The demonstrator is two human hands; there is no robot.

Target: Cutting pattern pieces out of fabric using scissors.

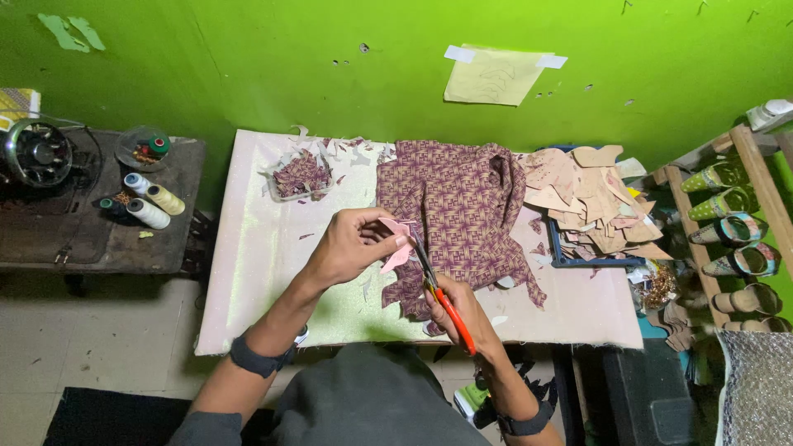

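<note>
My left hand [353, 245] pinches a small pink cut-out piece [396, 252] above the table. My right hand [465, 310] grips orange-handled scissors [438, 293], whose blades reach up to the edge of that piece. Just behind the piece, a crumpled purple-and-tan patterned fabric [462, 211] lies spread on the pale work table [264, 248]. Both wrists wear dark bands.
A clear tray of patterned scraps [301, 176] sits at the table's back left. A stack of tan cut shapes [591, 202] lies at the right. Thread spools [153, 206] and a sewing machine [37, 153] stand on the dark side table. Shoes fill a wooden rack [735, 239].
</note>
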